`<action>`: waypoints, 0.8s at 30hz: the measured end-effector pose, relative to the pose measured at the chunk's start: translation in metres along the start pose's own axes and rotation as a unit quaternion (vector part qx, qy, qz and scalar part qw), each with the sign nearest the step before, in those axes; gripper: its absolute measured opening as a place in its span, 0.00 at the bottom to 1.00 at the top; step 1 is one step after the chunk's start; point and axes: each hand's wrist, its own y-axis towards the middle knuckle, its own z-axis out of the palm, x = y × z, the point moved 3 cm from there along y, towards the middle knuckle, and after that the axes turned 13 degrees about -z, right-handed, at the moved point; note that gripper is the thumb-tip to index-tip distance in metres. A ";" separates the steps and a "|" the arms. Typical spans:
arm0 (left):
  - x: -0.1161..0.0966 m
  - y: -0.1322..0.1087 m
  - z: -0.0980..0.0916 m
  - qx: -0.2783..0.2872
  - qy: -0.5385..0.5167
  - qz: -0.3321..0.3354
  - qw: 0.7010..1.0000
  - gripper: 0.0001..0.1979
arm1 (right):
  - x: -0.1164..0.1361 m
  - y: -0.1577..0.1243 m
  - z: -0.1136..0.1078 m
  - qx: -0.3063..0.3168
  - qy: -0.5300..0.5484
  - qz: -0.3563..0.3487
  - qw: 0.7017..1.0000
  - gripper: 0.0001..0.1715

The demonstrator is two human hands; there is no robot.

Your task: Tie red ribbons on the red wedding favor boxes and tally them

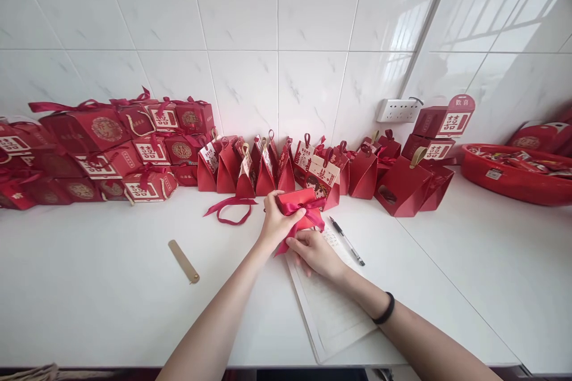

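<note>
A small red gift box (292, 197) tied with a crimson ribbon bow (308, 209) is held up over the table's middle. My left hand (277, 220) wraps round its left side, thumb on the ribbon. Just below, my right hand (315, 253) pinches a hanging ribbon tail (283, 245) between thumb and fingers. Beneath the right hand lies an open notebook (339, 315) with some handwriting, and a black pen (347, 241) rests at its upper right. A loose crimson ribbon (235, 214) is curled on the table left of the box.
Stacked red gift boxes (107, 128) fill the back left. Several triangular red boxes (230, 166) line the wall, with larger ones (404, 187) to the right. A red basin (504, 181) of wrapped sweets stands far right, a power strip (399, 110) behind. A tan strap (183, 261) lies left.
</note>
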 end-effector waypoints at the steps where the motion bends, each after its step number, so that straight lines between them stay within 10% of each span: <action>1: 0.000 0.000 0.000 -0.001 0.000 -0.002 1.000 0.26 | 0.001 0.000 0.001 0.006 0.008 -0.005 1.000 0.23; 5: 0.002 0.001 0.000 -0.001 -0.012 0.003 1.000 0.27 | 0.009 -0.001 -0.011 0.057 0.007 -0.018 0.998 0.22; 12: 0.000 0.000 -0.002 0.007 0.000 -0.014 1.000 0.26 | 0.014 -0.004 -0.089 -0.090 -0.206 0.029 0.974 0.23; 24: -0.003 0.001 -0.002 0.012 -0.001 -0.025 1.000 0.26 | 0.006 -0.003 -0.084 -0.016 -0.157 0.052 0.986 0.19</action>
